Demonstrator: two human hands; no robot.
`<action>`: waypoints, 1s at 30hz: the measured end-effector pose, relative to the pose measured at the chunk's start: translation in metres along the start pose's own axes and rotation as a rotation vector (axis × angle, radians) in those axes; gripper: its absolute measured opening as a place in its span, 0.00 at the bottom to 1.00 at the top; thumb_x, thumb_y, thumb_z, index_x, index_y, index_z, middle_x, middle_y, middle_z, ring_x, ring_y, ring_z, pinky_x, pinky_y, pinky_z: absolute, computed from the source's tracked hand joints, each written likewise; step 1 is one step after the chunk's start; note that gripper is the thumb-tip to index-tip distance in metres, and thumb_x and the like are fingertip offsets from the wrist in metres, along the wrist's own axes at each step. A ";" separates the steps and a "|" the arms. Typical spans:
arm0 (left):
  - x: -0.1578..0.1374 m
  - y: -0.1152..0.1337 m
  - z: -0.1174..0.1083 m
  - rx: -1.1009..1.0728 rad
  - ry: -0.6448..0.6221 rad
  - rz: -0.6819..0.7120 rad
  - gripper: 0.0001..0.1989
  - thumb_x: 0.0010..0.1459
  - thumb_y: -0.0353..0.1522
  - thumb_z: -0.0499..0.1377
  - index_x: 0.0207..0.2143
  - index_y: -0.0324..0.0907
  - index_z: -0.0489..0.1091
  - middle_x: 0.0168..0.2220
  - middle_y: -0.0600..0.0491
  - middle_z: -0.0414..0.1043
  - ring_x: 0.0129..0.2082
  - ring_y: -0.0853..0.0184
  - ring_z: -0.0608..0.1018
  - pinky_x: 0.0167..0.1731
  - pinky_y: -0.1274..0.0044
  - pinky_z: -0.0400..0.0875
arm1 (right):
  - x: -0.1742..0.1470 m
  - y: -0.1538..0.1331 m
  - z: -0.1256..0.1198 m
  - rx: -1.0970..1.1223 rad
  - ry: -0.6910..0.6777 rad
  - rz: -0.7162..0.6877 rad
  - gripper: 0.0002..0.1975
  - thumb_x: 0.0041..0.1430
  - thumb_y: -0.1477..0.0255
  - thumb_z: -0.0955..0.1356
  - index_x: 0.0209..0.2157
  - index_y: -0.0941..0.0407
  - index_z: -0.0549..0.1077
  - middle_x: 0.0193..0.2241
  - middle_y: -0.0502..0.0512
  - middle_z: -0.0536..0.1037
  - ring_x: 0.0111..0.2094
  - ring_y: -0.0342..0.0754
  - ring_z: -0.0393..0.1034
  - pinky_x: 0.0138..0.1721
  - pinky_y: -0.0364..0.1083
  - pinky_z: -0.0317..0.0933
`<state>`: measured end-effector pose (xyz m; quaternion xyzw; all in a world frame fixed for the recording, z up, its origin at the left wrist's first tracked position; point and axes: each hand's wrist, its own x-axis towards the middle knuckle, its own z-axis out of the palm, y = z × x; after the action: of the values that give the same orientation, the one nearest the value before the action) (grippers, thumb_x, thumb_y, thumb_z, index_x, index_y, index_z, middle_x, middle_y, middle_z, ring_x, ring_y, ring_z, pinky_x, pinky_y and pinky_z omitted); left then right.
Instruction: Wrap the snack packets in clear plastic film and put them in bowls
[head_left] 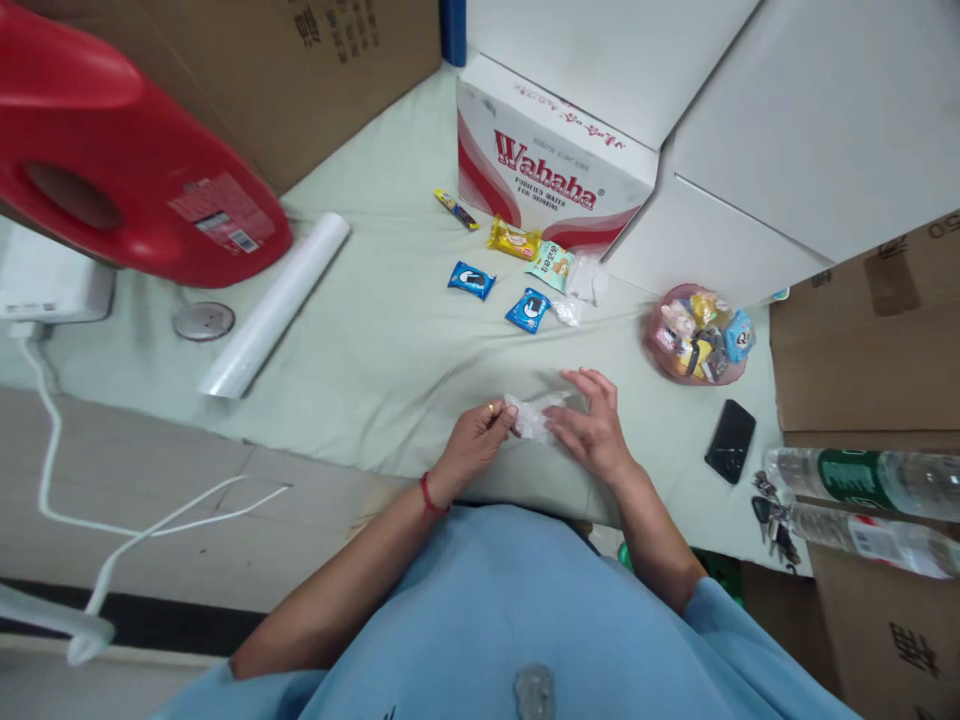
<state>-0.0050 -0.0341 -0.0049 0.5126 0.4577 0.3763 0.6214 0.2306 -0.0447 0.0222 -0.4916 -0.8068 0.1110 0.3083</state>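
Note:
A crumpled piece of clear plastic film [531, 419] is pinched between the thumb and fingers of my left hand [478, 437], just above the cloth. My right hand [596, 428] is at the film's other end, its fingers spread and apart; the lower fingertips touch or nearly touch the film. Beyond the hands lie two blue snack packets [528, 311], a yellow packet [514, 239], a pale green packet [553, 265] and a thin yellow-and-dark packet [456, 209]. More crumpled clear plastic [586, 278] sits beside the green packet.
A pink bowl [660, 362] of wrapped snacks stands at right, near a black phone [730, 441], keys [776, 520] and plastic bottles [862, 480]. A Wahaha carton [551, 165] stands behind. At left are a film roll [277, 305], a red jug [150, 170] and a white cable [52, 440].

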 end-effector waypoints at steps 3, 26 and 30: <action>-0.002 0.001 -0.005 0.032 0.008 0.002 0.30 0.65 0.59 0.53 0.26 0.43 0.68 0.25 0.55 0.69 0.28 0.67 0.69 0.32 0.74 0.63 | 0.006 0.003 0.000 0.210 0.061 0.153 0.06 0.69 0.64 0.71 0.38 0.48 0.81 0.50 0.56 0.81 0.59 0.58 0.69 0.62 0.61 0.63; 0.006 0.008 0.043 0.484 0.081 0.220 0.13 0.57 0.38 0.68 0.42 0.44 0.72 0.42 0.49 0.75 0.41 0.60 0.77 0.44 0.68 0.74 | 0.009 -0.015 0.005 1.011 0.214 1.016 0.24 0.51 0.48 0.78 0.34 0.51 0.70 0.19 0.41 0.65 0.18 0.41 0.53 0.20 0.42 0.48; 0.023 -0.007 0.042 0.343 0.082 0.107 0.04 0.62 0.31 0.60 0.33 0.44 0.72 0.34 0.52 0.75 0.35 0.63 0.77 0.41 0.70 0.72 | 0.010 -0.012 -0.014 0.985 0.167 0.920 0.26 0.49 0.54 0.80 0.45 0.50 0.73 0.26 0.43 0.69 0.22 0.41 0.59 0.23 0.42 0.56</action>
<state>0.0423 -0.0261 -0.0132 0.6191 0.5120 0.3459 0.4847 0.2270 -0.0435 0.0426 -0.5937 -0.3445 0.5472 0.4789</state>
